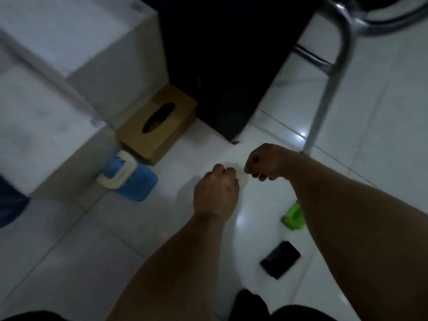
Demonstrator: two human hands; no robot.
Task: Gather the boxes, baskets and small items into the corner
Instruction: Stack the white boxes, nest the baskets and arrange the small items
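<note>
Dim, blurred view looking down at a white tiled floor (97,239). Two bare forearms reach forward. The left hand (216,193) and right hand (266,162) hover close together above the floor, each curled with fingers drawn in. A faint pale shape lies between and under them; whether either hand pinches it I cannot tell.

In the corner ahead, where a white cabinet (76,54) meets a dark unit (220,66), sits a brown tissue box (157,122). Just beside it, nearer the viewer, lies a blue item (133,179) with a cream handle. Well apart from these, to the right, a green item (294,217) is partly hidden by the right forearm, and a black item (280,259) lies nearer the viewer. A chrome chair leg (324,96) stands to the right.

Risks, as a judgement: the low light and pale-on-pale floor could cause a missed or fumbled pickup. The right forearm could knock the green item it hides. Reaching toward the corner could bump the chair leg.
</note>
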